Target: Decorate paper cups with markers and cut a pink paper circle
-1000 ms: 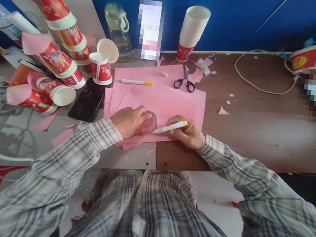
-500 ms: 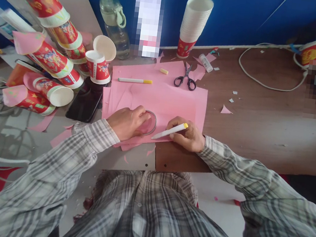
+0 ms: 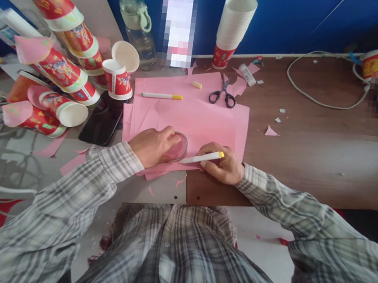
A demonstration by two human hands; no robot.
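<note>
Pinching a white marker between thumb and fingers, the right hand sits over the near part of the pink paper, close to the front edge of the table. The marker's long axis runs crosswise: its yellow end is raised to the right, while the tip points left and slightly toward that edge, low at the paper. This tip is just beside the near right part of a grey ring; whether it touches ring or paper cannot be told. The ring lies on the paper between the two hands, left of the right hand. The left hand is the nearer one, its thumb and fingers gripping the ring's left side, so the right curve is uncovered and faces the marker. Farther off, a second marker lies crosswise, with scissors to its right and a small yellow cap slightly beyond. Near the blue wall stands a stack of paper cups.
</note>
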